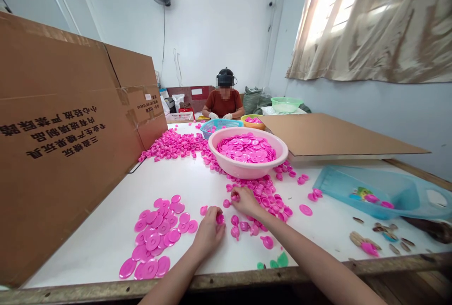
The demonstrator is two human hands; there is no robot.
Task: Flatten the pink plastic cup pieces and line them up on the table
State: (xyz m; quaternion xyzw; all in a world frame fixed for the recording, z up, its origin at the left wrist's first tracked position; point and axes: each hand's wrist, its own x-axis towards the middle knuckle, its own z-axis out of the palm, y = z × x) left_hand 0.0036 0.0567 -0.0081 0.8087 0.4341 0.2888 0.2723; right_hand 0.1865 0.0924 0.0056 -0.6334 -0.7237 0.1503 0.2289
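My left hand (pixel 211 230) is closed around a small pink plastic toy piece (pixel 220 219), cup-like in shape and partly covered by the fingers. A little farther off, my right hand (pixel 246 200) pinches another small pink piece, mostly hidden by the fingertips, at the edge of a spread of pink toy cups (pixel 270 197). Left of my left hand lies a loose heap of flat pink discs (pixel 153 239), like toy saucers. Between my forearms are several pink pieces with spouts, like little teapots (pixel 267 242).
Beyond my hands stands a pink basin (pixel 247 170) full of discs. A large carton (pixel 70 121) walls the left side; flat cardboard (pixel 339 133) and a blue tub (pixel 353 187) lie right. Peanut shells (pixel 360 239) litter the near right. A gloved co-worker (pixel 224 100) sits opposite.
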